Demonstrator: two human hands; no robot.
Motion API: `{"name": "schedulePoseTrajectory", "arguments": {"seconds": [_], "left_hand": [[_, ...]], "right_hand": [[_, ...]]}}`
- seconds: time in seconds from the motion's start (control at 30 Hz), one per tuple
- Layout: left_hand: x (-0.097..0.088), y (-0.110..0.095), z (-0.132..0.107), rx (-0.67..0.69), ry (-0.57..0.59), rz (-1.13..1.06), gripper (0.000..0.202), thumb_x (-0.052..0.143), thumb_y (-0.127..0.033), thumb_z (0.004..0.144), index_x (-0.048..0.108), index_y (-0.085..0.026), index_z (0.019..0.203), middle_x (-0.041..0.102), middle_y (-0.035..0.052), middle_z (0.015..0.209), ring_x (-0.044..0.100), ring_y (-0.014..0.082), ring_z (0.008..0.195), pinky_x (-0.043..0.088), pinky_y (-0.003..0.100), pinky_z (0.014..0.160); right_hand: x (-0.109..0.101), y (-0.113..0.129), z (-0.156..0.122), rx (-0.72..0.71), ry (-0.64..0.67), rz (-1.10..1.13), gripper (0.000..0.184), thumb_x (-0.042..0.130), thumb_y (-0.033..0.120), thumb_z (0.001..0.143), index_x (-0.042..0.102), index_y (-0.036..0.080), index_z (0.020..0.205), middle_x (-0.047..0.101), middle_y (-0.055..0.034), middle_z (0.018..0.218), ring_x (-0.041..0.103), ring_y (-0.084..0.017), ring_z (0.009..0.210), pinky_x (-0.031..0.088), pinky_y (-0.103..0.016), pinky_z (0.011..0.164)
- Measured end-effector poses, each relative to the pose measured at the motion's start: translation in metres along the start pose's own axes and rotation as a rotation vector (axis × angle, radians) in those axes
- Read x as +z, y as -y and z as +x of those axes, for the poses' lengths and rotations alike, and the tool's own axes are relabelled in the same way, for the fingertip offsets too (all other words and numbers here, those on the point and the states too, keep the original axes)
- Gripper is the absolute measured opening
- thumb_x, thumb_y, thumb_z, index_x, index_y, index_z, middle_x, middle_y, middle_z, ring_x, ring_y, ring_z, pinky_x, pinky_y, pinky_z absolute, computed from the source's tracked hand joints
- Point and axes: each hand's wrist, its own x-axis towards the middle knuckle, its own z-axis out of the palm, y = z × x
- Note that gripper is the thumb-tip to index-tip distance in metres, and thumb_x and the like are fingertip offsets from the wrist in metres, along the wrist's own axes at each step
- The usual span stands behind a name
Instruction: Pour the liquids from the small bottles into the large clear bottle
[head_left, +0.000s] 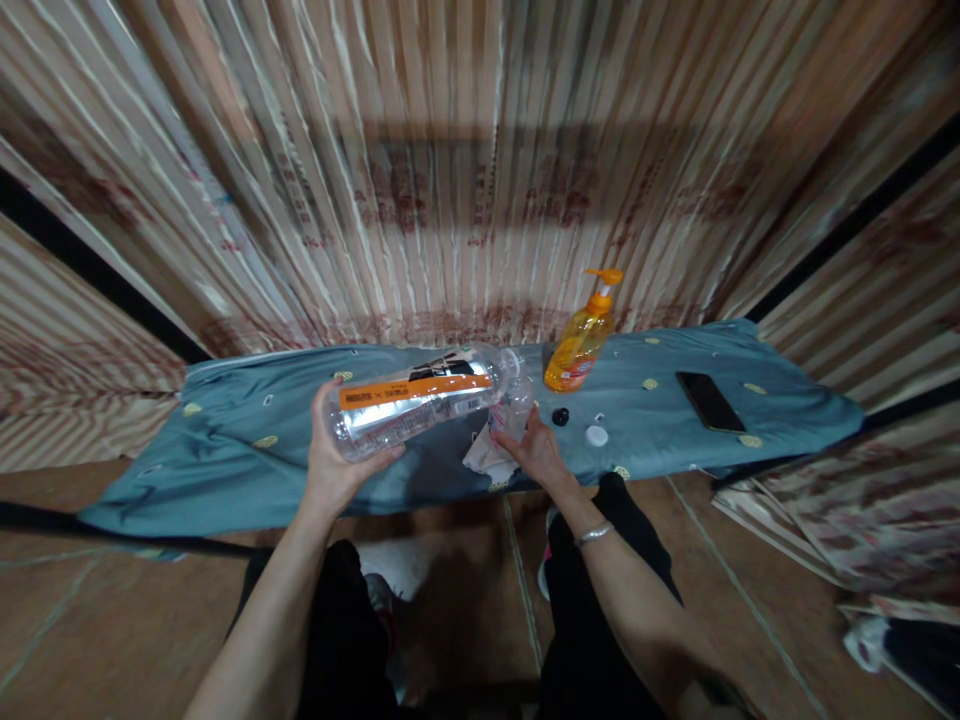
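Gripping glossy cylindrical bottle (pixel 416 395) in left hand (pixel 337 455), clear container (pixel 516 402) in right hand (pixel 537 450), rumpled teal cloth (pixel 247 440) below

"What's carrying everything?"

"A long, narrow surface draped in wrinkled blue-green cloth with yellow motifs (pixel 225 440)."

"And on it?"

"A clear pump bottle of yellow liquid with an orange top (pixel 576 355), upright near the back edge. In front, a small, round black cap (pixel 560 416) beside a round white cap (pixel 597 436)."

"Further right?"

"A black, rectangular smartphone (pixel 710 402), lying flat."
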Motion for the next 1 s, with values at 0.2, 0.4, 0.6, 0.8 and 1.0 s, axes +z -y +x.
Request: {"name": "schedulePoseTrajectory", "arguments": {"seconds": [0.2,0.4,0.6,0.8,1.0], "left_hand": [[-0.0023,-0.0016,-0.0006,0.005,0.031,-0.013,0.113,0.101,-0.066,0.051,0.053,-0.026,0.144,0.061,0.0094,0.138,0.067,0.0389,0.126,0.056,0.062,0.113],[-0.0015,-0.0021,0.0008,-0.005,0.019,-0.014,0.119,0.102,-0.067,0.044,0.053,-0.024,0.143,0.061,0.0138,0.139,0.067,0.0391,0.126,0.055,0.06,0.113],[-0.0011,-0.007,0.001,-0.042,0.02,-0.007,0.117,0.102,-0.065,0.046,0.054,-0.024,0.144,0.062,0.0148,0.138,0.068,0.0378,0.124,0.056,0.058,0.111],[-0.0003,-0.0098,0.0011,-0.051,0.014,-0.014,0.117,0.101,-0.068,0.045,0.055,-0.024,0.144,0.064,0.0142,0.134,0.069,0.0366,0.119,0.058,0.056,0.107],[0.0004,-0.0078,0.0007,-0.027,0.005,-0.012,0.115,0.101,-0.067,0.047,0.055,-0.024,0.143,0.061,0.0155,0.139,0.067,0.0379,0.125,0.056,0.059,0.111]], "right_hand": [[-0.0005,-0.0032,0.0009,0.011,0.022,-0.022,0.075,0.081,0.041,0.085,0.055,0.016,0.15,0.08,-0.0155,0.116,0.079,-0.039,0.114,0.065,-0.054,0.098],[-0.004,0.0039,-0.0004,0.025,0.048,-0.027,0.077,0.08,0.039,0.087,0.05,0.014,0.153,0.078,-0.0193,0.128,0.077,-0.04,0.121,0.062,-0.055,0.103],[-0.0031,0.0051,-0.001,0.029,0.032,-0.037,0.08,0.08,0.039,0.086,0.049,0.011,0.154,0.078,-0.0211,0.129,0.076,-0.04,0.123,0.062,-0.055,0.104],[-0.0014,0.0004,0.0005,-0.005,0.019,-0.012,0.072,0.082,0.038,0.084,0.055,0.018,0.147,0.08,-0.0172,0.122,0.079,-0.039,0.114,0.065,-0.055,0.098],[-0.0024,0.0026,-0.0005,0.008,0.023,-0.01,0.073,0.079,0.04,0.085,0.054,0.015,0.148,0.08,-0.0169,0.123,0.079,-0.039,0.115,0.064,-0.055,0.1]]}}
